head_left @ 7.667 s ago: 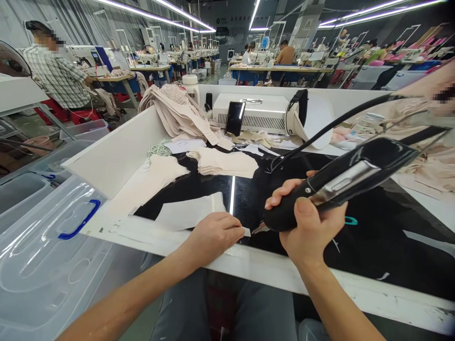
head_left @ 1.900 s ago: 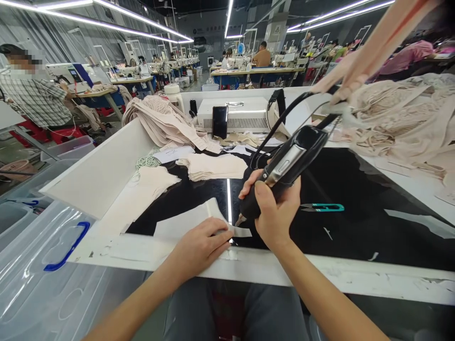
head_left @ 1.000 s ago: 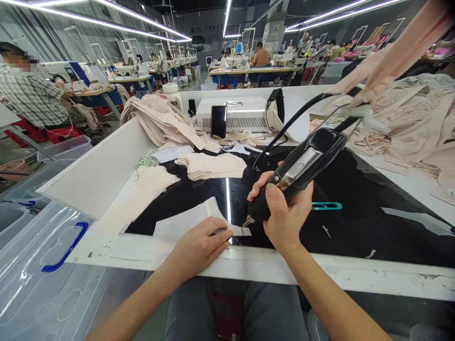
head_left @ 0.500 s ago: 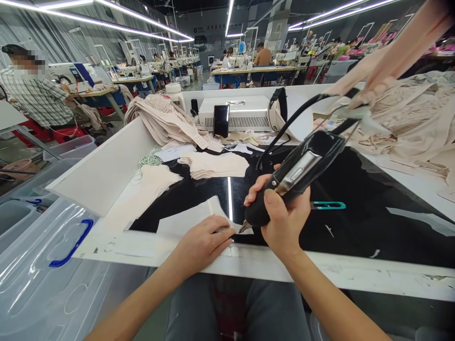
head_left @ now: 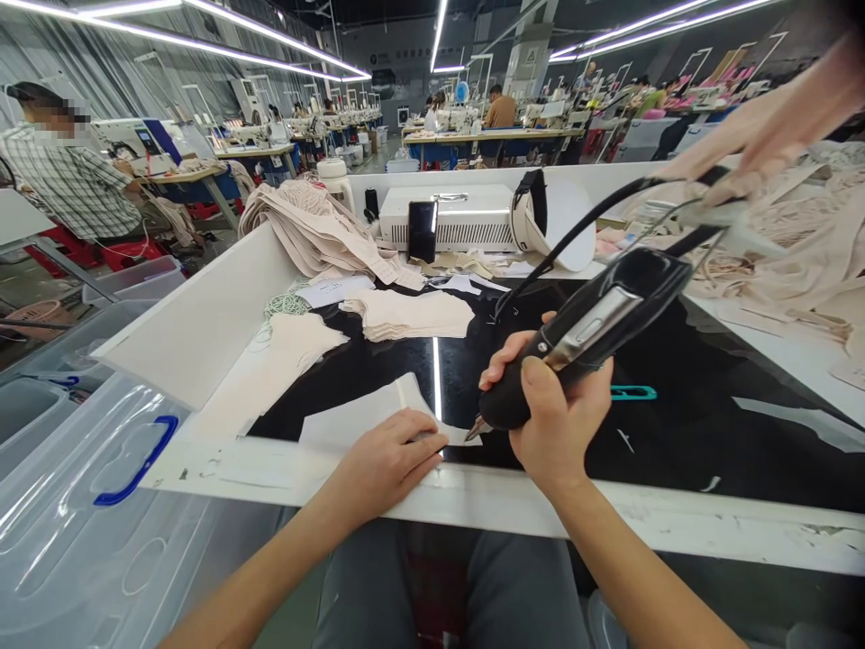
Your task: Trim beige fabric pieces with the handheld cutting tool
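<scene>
My left hand [head_left: 388, 460] lies on a thin white fabric piece [head_left: 358, 413] at the front edge of the black work surface, its fingers stretched out and pressing down. Nothing is gripped in it. Wrapped round a black corded hand tool [head_left: 595, 311] with a silver strip is my right hand [head_left: 564, 415]. The tool leans up to the right. Its pointed metal tip [head_left: 475, 429] is at the right end of the white piece, beside my left fingertips; whether it touches the cloth, I cannot tell.
Beige fabric pieces [head_left: 412, 314] lie stacked behind the white piece. Teal thread snips [head_left: 633, 393] rest right of my hand. A white vented box [head_left: 473, 216] and a phone [head_left: 423, 230] stand at the back. Another blurred arm [head_left: 777, 126] reaches in from upper right, near the tool's cord.
My right hand and the tool have moved slightly right, carrying the tip toward the fabric's right end. The blurred arm at upper right has also shifted right. My left hand stays put.
</scene>
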Motion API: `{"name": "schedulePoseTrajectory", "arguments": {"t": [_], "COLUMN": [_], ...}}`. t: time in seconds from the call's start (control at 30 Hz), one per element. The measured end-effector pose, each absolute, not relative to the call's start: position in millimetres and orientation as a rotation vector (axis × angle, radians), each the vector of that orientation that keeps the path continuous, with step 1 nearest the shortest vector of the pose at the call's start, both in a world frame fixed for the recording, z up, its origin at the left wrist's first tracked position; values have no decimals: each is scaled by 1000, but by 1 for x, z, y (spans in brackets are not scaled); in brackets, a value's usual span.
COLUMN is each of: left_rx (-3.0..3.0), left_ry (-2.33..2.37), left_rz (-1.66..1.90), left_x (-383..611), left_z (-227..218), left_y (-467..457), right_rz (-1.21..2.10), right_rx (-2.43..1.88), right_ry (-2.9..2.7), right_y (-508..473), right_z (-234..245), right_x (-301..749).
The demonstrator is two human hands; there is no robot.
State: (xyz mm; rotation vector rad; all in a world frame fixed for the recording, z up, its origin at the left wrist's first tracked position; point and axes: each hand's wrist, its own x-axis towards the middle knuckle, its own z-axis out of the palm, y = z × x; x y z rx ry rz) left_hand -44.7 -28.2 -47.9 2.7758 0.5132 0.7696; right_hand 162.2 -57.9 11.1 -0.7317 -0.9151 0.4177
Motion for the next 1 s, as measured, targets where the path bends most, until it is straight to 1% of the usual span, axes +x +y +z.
{"name": "schedulePoseTrajectory", "arguments": {"t": [1.0], "left_rx": [2796], "left_ry": [504], "left_rz": [804], "left_x": [-45], "left_z": [-47], "left_y": [-28], "right_rz": [395], "right_rx": [-741], "right_ry": [-934], "right_y": [-67], "right_z": [10], "right_x": [165]}}
